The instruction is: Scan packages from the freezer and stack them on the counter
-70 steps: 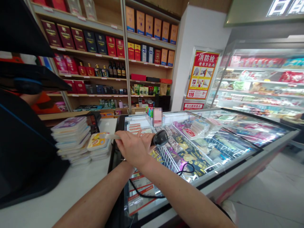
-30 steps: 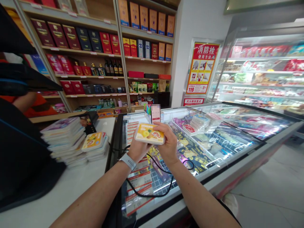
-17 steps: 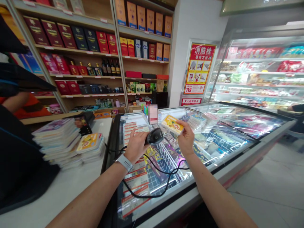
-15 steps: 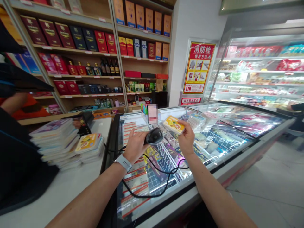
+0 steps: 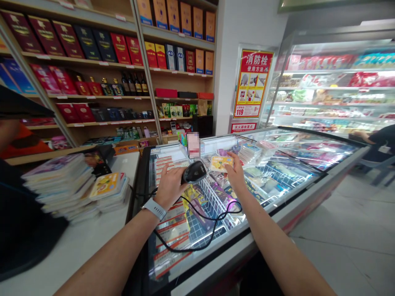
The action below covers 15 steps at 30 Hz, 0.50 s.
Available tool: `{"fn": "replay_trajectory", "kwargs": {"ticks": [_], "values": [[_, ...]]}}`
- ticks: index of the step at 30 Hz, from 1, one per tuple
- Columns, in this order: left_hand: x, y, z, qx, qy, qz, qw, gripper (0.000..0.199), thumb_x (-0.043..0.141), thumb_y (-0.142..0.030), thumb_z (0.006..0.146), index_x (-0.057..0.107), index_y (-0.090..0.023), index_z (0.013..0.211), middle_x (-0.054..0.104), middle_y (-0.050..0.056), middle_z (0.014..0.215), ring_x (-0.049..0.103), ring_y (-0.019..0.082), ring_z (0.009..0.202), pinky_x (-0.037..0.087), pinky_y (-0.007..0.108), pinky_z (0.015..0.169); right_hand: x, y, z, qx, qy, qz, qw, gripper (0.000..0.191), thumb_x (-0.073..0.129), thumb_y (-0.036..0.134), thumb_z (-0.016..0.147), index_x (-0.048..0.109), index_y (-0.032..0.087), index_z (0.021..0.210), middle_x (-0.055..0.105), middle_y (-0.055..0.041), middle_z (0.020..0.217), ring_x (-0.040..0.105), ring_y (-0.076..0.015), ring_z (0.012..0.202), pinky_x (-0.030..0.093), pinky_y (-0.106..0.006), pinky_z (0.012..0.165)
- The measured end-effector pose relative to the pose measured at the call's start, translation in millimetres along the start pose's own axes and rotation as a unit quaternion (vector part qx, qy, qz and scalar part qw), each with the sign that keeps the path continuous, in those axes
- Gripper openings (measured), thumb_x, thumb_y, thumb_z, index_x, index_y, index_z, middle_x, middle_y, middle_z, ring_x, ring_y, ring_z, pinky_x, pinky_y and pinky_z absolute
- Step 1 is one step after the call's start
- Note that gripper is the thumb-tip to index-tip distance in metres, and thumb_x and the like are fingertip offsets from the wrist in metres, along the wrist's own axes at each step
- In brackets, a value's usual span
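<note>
My left hand (image 5: 170,185), with a pale watch band on its wrist, is closed round a black barcode scanner (image 5: 194,172) above the freezer's glass top. From the scanner a black cable (image 5: 212,228) loops over the glass. In my right hand (image 5: 236,172) is a flat yellow-and-white package (image 5: 221,163), gripped at its right end just beyond the scanner's head. The two do not appear to touch. Stacks of similar flat packages (image 5: 249,153) lie on the glass past my right hand. A yellow-topped package (image 5: 105,185) tops a short pile on the counter to the left.
A tall stack of flat packages (image 5: 58,185) stands on the white counter (image 5: 92,242). A person in dark clothing (image 5: 27,230) is at the far left. The glass-topped chest freezer (image 5: 271,218) runs away to the right. Another person (image 5: 382,142) is at the right edge.
The package in my right hand has turned, its front now more level and facing the scanner side. The whole view has shifted slightly, and the scanner stays in my left hand.
</note>
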State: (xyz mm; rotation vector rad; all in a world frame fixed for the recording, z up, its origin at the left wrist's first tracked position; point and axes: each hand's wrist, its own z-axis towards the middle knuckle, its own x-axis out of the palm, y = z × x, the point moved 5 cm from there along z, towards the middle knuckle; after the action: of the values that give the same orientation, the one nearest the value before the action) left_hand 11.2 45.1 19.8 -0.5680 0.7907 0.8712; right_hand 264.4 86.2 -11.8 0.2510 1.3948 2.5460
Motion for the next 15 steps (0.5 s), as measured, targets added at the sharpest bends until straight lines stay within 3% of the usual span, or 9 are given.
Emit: {"fn": "replay_trajectory", "kwargs": {"ticks": [4, 8, 11, 15], "values": [[1.0, 2.2, 0.8, 0.001, -0.002, 0.001, 1.000, 0.033, 0.058, -0.027, 0.086, 0.060, -0.020, 0.119, 0.072, 0.010, 0.116, 0.064, 0.029, 0.113, 0.025, 0.054, 0.115, -5.3, -10.2, 6.7, -0.014, -0.024, -0.025, 0.999, 0.057, 0.059, 0.030, 0.080, 0.047, 0.020, 0.134, 0.065, -0.0026, 0.093, 0.055, -0.0107, 0.053, 0.048, -0.024, 0.047], [1.4, 4.5, 1.1, 0.001, -0.011, 0.003, 1.000, 0.031, 0.057, -0.028, 0.087, 0.061, -0.020, 0.117, 0.071, 0.011, 0.118, 0.064, 0.030, 0.113, 0.026, 0.054, 0.114, -7.2, -17.9, 10.9, 0.011, -0.040, -0.031, 0.999, 0.060, 0.066, 0.041, 0.077, 0.046, 0.021, 0.130, 0.067, -0.0081, 0.107, 0.066, -0.0189, 0.074, 0.056, -0.030, 0.054], [-0.6, 4.4, 1.3, 0.003, -0.022, 0.003, 1.000, 0.032, 0.055, -0.028, 0.088, 0.061, -0.019, 0.118, 0.072, 0.012, 0.116, 0.064, 0.030, 0.112, 0.027, 0.055, 0.114, -6.7, -22.5, 12.4, 0.041, -0.036, 0.013, 0.998, 0.052, 0.068, 0.048, 0.074, 0.052, 0.020, 0.116, 0.069, -0.0084, 0.104, 0.070, -0.0248, 0.086, 0.061, -0.037, 0.061], [-1.4, 5.0, 1.3, -0.001, -0.023, -0.002, 1.000, 0.033, 0.055, -0.028, 0.087, 0.061, -0.020, 0.119, 0.072, 0.011, 0.116, 0.064, 0.030, 0.114, 0.027, 0.055, 0.115, -7.9, -26.1, 14.8, 0.063, -0.036, 0.034, 0.997, 0.042, 0.070, 0.050, 0.071, 0.059, 0.020, 0.098, 0.072, -0.0070, 0.097, 0.071, -0.0257, 0.088, 0.063, -0.042, 0.073]]}}
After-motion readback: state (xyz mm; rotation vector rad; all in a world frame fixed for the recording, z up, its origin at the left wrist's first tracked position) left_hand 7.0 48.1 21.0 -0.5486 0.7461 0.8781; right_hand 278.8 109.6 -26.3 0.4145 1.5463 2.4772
